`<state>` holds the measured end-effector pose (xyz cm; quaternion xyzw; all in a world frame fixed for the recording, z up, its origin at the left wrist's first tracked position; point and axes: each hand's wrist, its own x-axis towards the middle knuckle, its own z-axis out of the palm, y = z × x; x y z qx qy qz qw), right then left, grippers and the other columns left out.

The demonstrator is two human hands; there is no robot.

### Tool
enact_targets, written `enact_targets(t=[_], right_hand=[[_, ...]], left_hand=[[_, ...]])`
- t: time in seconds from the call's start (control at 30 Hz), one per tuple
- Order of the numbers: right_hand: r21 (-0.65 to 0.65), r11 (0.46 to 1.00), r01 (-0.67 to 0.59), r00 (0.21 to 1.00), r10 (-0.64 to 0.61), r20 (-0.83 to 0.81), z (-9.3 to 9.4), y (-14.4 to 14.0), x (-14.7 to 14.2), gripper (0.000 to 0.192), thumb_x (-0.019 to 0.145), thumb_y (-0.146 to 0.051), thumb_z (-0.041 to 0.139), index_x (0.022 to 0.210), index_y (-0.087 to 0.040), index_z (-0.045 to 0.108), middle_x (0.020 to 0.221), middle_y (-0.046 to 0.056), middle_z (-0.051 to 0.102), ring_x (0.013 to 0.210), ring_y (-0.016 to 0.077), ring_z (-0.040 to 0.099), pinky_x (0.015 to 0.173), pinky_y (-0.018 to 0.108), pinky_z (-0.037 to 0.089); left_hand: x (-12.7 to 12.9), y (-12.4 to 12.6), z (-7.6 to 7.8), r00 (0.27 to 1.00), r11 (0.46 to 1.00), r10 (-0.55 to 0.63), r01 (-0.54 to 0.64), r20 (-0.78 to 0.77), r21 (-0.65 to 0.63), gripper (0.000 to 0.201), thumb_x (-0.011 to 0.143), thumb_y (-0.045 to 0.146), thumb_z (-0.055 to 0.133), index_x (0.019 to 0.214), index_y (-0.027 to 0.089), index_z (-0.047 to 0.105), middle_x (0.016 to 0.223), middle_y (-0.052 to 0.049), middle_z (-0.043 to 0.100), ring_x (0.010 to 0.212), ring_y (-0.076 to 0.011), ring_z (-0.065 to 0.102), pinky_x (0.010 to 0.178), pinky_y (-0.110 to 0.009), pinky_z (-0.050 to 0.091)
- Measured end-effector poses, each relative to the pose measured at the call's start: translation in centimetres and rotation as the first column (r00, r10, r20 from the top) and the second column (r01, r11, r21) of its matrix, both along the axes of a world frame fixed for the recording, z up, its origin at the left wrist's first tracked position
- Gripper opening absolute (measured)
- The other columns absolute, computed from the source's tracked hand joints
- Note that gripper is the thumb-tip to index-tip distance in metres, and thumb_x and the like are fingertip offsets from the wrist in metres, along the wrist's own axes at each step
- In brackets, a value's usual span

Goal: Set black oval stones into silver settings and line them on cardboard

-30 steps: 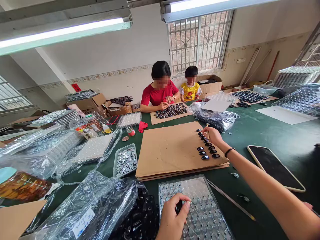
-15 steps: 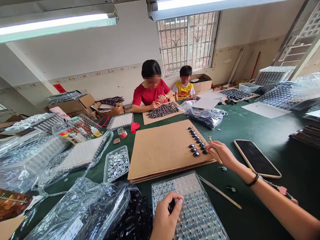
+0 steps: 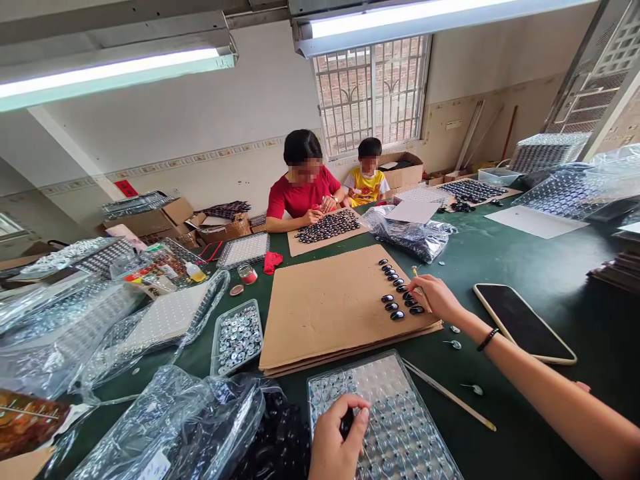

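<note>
My left hand (image 3: 340, 437) is closed in a pinch over a clear tray (image 3: 395, 427) of small round pieces with thin wire loops. A glossy black piece (image 3: 347, 421) shows within its curled fingers. My right hand (image 3: 440, 299) grips a thin wooden stick (image 3: 415, 272) at the right edge of stacked cardboard sheets (image 3: 320, 307). Its fingertips are beside shiny black oval pieces (image 3: 397, 315), laid in short rows on the top sheet. Whether the fingertips touch a piece is hidden.
Left of the cardboard stands a tub of metallic discs (image 3: 239, 337). Black pieces (image 3: 275, 433) and plastic bags (image 3: 165, 420) lie at front left. A phone (image 3: 523, 323) and another stick (image 3: 450, 393) lie on the right. Across the green table (image 3: 500, 260) sit two people (image 3: 305, 193).
My right hand has shifted slightly among the black ovals, with the stick still in it. My left hand keeps its pinch. The whole view has tilted a little.
</note>
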<state>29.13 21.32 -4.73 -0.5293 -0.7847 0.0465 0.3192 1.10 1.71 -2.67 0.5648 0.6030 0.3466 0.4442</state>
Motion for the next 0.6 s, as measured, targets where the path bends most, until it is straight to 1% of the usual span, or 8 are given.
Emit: enact_targets(t=[0.1, 0.23, 0.33, 0.5, 0.6], right_hand=[[0.004, 1.0, 0.013, 1.0, -0.013, 0.006, 0.1, 0.6, 0.1, 0.012, 0.074, -0.021, 0.048, 0.073, -0.02, 0.059, 0.08, 0.005, 0.061, 0.074, 0.0196, 0.055, 0.069, 0.03, 0.04], [0.023, 0.999, 0.027, 0.999, -0.027, 0.018, 0.8, 2.1, -0.3, 0.014, 0.075, -0.021, 0.046, 0.079, -0.018, 0.06, 0.083, 0.007, 0.06, 0.075, 0.0196, 0.055, 0.069, 0.028, 0.04], [0.044, 0.999, 0.022, 0.999, -0.024, 0.038, 1.0, 3.3, -1.0, 0.015, 0.073, -0.018, 0.046, 0.077, -0.018, 0.061, 0.083, 0.006, 0.06, 0.075, 0.019, 0.055, 0.069, 0.027, 0.039], [0.064, 0.998, 0.013, 0.997, -0.018, 0.079, 0.6, 4.3, -1.6, 0.013, 0.069, -0.015, 0.048, 0.071, -0.018, 0.061, 0.078, 0.005, 0.061, 0.072, 0.0183, 0.055, 0.067, 0.026, 0.039], [0.061, 0.998, 0.019, 0.995, -0.024, 0.092, 0.5, 5.0, -1.5, 0.014, 0.071, -0.017, 0.047, 0.073, -0.019, 0.06, 0.079, 0.005, 0.061, 0.073, 0.0185, 0.055, 0.067, 0.026, 0.039]], left_hand=[[0.0, -0.1, 0.0, 1.0, 1.0, -0.012, 0.012, -0.013, 0.008, 0.031, 0.075, 0.044, 0.047, 0.078, 0.016, 0.061, 0.051, 0.003, 0.046, 0.04, -0.0097, 0.048, 0.042, -0.018, 0.032], [0.1, -0.1, 0.1, 1.0, 1.0, -0.009, 0.009, -0.009, 0.005, 0.031, 0.074, 0.044, 0.048, 0.078, 0.016, 0.061, 0.048, 0.003, 0.045, 0.039, -0.0091, 0.046, 0.042, -0.017, 0.032], [0.0, 0.0, -0.5, 1.0, 1.0, 0.003, -0.003, -0.006, -0.003, 0.032, 0.072, 0.045, 0.049, 0.077, 0.016, 0.061, 0.046, 0.004, 0.043, 0.037, -0.0077, 0.043, 0.04, -0.017, 0.03], [-0.2, 0.3, -1.7, 1.0, 0.999, 0.006, -0.005, -0.023, 0.045, 0.032, 0.07, 0.046, 0.052, 0.073, 0.016, 0.062, 0.044, 0.004, 0.043, 0.037, -0.0068, 0.037, 0.037, -0.016, 0.026], [-0.1, 0.2, -1.7, 1.0, 1.0, -0.004, 0.003, 0.008, 0.007, 0.034, 0.071, 0.048, 0.05, 0.076, 0.016, 0.062, 0.044, 0.004, 0.042, 0.035, -0.0065, 0.039, 0.037, -0.016, 0.027]])
